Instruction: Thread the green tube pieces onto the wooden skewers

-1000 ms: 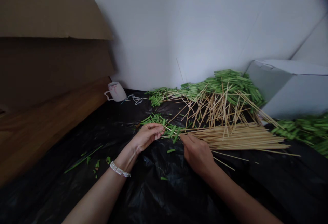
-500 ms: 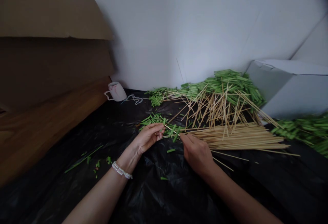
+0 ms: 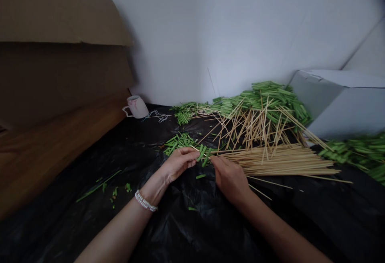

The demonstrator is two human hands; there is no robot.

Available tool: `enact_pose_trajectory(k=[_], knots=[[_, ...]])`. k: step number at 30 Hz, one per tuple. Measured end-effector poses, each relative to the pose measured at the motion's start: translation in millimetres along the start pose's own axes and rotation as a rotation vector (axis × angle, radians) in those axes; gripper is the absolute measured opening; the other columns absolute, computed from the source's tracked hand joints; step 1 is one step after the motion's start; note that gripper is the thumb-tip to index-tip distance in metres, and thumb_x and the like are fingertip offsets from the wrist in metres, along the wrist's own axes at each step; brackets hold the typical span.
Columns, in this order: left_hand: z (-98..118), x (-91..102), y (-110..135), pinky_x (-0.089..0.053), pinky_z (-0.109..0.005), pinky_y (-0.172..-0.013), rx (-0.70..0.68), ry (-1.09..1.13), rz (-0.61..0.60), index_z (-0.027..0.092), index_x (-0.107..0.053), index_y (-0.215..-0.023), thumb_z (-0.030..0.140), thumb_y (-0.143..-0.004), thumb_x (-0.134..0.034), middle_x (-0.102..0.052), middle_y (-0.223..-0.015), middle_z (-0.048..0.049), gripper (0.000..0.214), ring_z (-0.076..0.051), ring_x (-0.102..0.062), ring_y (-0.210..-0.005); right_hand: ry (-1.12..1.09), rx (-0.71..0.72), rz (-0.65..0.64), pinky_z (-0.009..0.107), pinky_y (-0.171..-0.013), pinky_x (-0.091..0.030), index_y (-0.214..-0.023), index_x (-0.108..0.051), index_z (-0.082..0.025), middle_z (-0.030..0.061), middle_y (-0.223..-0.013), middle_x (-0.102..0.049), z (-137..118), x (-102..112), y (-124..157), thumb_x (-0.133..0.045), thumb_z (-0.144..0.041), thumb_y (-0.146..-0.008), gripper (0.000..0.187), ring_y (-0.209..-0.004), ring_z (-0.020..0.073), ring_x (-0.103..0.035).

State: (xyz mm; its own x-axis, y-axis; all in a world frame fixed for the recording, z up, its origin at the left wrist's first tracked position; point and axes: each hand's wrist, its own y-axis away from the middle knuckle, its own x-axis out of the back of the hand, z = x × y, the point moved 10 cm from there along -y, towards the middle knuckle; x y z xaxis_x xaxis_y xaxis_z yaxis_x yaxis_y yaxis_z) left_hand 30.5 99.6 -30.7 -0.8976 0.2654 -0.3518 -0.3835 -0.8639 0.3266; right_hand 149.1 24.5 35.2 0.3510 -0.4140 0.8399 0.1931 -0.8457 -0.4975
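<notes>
- Two hands work together: left hand (image 3: 179,162) pinches green stalk pieces (image 3: 202,153); right hand (image 3: 229,176) closes narrowly on a bamboo skewer (image 3: 201,152).
- Skewer bundle (image 3: 279,162) lies within reach.

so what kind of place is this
Probably a makeshift home or small-shop food-prep spot: black plastic sheet spread as the work surface, piles of cut green stalks and bamboo skewers, cardboard box against a plain wall.
</notes>
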Motion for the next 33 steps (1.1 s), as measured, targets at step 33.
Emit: enact_pose_trajectory(k=[33], knots=[[85,85.5,8,-0.043,-0.035,-0.077,-0.370,-1.738,0.606,0.021,-0.070,-0.090,0.027,-0.086,-0.054,-0.067,-0.095,-0.0079,0.018,-0.028,-0.056,-0.095,0.126,0.078,0.114,0.028,-0.058,-0.032,-0.105,-0.066,-0.020,-0.0006,-0.076,-0.065,-1,10,3,-0.044,-0.016,-0.091,0.026,-0.064,0.0122,-0.059]])
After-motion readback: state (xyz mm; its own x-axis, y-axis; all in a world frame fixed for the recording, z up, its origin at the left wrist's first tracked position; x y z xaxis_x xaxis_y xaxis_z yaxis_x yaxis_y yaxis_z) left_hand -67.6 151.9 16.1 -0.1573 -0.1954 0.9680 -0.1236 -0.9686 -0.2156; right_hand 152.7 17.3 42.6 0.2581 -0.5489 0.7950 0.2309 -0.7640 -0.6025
